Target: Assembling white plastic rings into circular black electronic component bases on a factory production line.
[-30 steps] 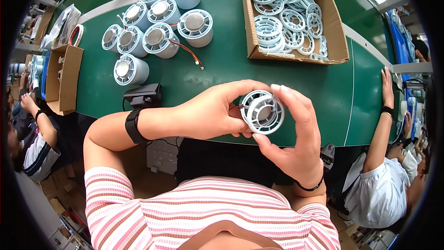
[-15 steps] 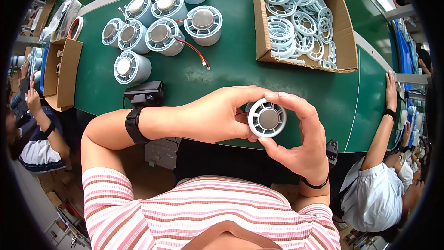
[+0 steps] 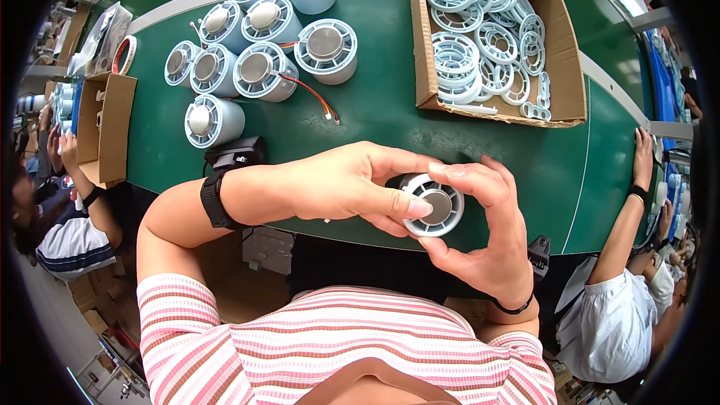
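Between my two hands, near the table's front edge, is a round motor housing (image 3: 448, 219) with a white spoked ring and a grey metal disc in its middle. My left hand (image 3: 341, 187) grips its left side, the thumb lying over the ring onto the disc and the fingers behind. With thumb and index finger curved around the right edge, my right hand (image 3: 495, 229) holds it too. The back of the housing is hidden by my hands. Beyond stand several pale blue cylindrical motor housings (image 3: 327, 51) with spoked tops, some with red wires (image 3: 311, 88).
A cardboard box (image 3: 499, 114) of pale blue plastic rings is at the far right. Another cardboard box (image 3: 112, 129) and a tape roll (image 3: 124, 54) are at the left. Beside my left forearm sits a black device (image 3: 236, 153). Co-workers' arms (image 3: 628, 199) show on both sides.
My left thumb has moved from the housing's edge onto its front face. My right index finger has shifted slightly. The whole table appears a little lower in view.
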Demonstrator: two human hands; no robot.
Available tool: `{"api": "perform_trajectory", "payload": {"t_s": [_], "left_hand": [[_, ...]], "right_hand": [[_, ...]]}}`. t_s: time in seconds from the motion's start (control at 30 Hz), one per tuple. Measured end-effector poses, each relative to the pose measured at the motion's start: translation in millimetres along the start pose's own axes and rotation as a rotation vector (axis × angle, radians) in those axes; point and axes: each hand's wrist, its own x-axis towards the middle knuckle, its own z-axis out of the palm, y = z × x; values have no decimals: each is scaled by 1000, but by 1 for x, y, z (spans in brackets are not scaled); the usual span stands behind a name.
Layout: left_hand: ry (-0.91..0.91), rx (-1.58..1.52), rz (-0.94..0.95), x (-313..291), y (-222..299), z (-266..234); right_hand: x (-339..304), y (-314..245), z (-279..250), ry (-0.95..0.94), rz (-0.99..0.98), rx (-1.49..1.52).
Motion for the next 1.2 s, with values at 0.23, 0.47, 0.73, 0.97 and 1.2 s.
{"api": "perform_trajectory", "payload": {"t_s": [0.23, 0.47, 0.73, 0.97, 1.2], "left_hand": [[-11, -59, -37, 2, -4, 3], [608, 1608, 732, -23, 5, 0], [1278, 2180, 440, -14, 10, -27], [682, 1755, 737, -14, 3, 14], [482, 1520, 711, -10, -12, 10]], "right_hand": [[-4, 4, 16, 77, -135, -251], [-20, 14, -19, 217, 42, -488], [19, 31, -89, 431, 3, -829], [109, 76, -82, 45, -221, -801], [109, 61, -84, 55, -113, -726]]}}
